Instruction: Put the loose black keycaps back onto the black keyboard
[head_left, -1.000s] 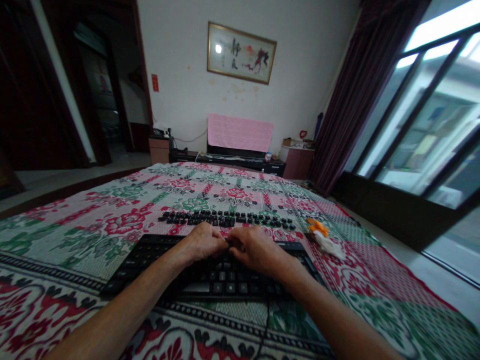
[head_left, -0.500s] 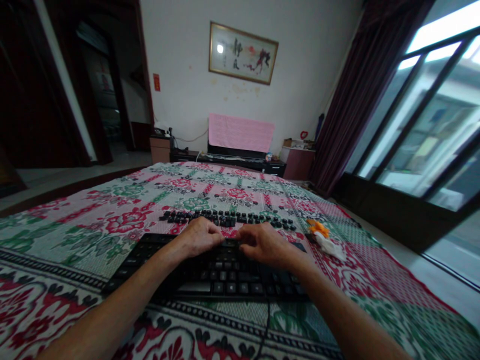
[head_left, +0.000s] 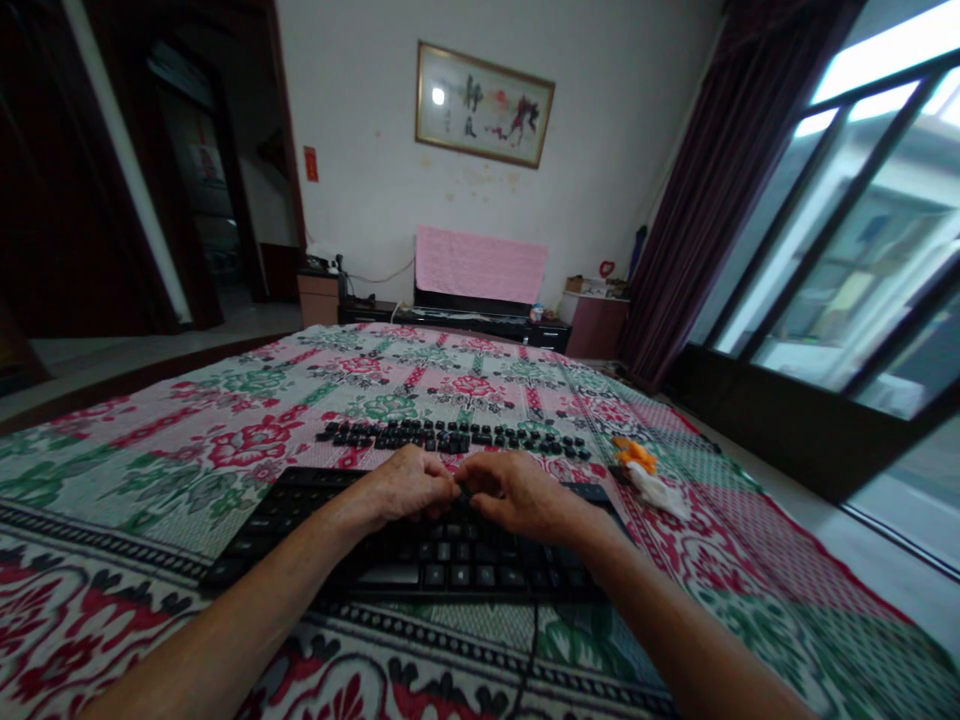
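left hand [head_left: 409, 487], right hand [head_left: 514, 492], keyboard [head_left: 296, 512] far edge

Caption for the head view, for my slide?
Left hand and right hand close together over a black keyboard on a floral cloth, loose keycaps beyond.

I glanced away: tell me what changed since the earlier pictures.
The hands had drawn apart half a second ago; now the left hand and right hand meet again at the fingertips over the keyboard. Any grip is hidden. The keyboard, loose keys and orange thing stayed put.
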